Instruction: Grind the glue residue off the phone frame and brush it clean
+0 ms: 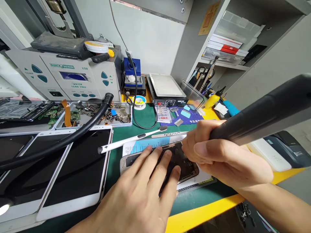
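Note:
A dark phone panel with a greyish frame [188,166] lies on a white and blue printed pad [139,145] in front of me. My left hand [143,183] rests across it from the near left, palm down, with its fingers spread on the surface. My right hand [218,155] is closed round a thick black handheld tool [262,111], whose body slants up to the right. The tool's working tip is hidden behind my right fingers, close over the panel's right part. Just behind the panel lies a white-handled brush [133,139] with dark bristles.
Several white-framed phone screens [77,165] lie at left, crossed by a black hose [92,121]. Behind stand a hot-air station [73,77], a tray of circuit boards [128,120] and a flat heating plate [167,85]. A yellow bottle [212,101] stands at right.

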Action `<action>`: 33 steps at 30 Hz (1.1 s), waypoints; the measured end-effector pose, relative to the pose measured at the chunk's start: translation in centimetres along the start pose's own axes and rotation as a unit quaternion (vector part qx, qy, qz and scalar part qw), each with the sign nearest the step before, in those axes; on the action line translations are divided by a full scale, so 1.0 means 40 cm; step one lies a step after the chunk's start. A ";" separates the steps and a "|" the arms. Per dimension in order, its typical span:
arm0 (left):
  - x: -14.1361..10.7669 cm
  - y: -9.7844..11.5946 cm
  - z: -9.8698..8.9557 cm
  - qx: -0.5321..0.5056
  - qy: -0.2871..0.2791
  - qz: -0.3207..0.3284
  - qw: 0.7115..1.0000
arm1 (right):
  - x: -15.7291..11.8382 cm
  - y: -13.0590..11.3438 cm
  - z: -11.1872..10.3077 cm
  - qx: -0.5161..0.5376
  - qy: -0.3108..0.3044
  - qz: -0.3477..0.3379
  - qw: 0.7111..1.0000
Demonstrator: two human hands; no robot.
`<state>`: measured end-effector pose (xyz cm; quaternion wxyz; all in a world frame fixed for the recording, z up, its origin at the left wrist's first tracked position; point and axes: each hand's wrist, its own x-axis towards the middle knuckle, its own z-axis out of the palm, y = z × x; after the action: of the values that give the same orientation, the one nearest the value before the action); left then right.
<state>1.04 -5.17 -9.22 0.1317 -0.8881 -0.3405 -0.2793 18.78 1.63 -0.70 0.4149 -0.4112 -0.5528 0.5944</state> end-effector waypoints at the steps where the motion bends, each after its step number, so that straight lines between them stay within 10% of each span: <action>1: 0.000 0.000 0.001 0.000 -0.002 0.002 1.000 | -0.001 0.001 0.000 0.000 0.001 0.002 1.000; 33: -0.005 -0.001 -0.006 0.009 -0.031 0.007 0.999 | 0.004 0.018 -0.012 0.023 -0.024 -0.043 0.999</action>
<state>0.79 -5.37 -9.15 0.1311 -0.8976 -0.3407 -0.2473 19.15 1.90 -1.45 0.4363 -0.3631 -0.5656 0.5983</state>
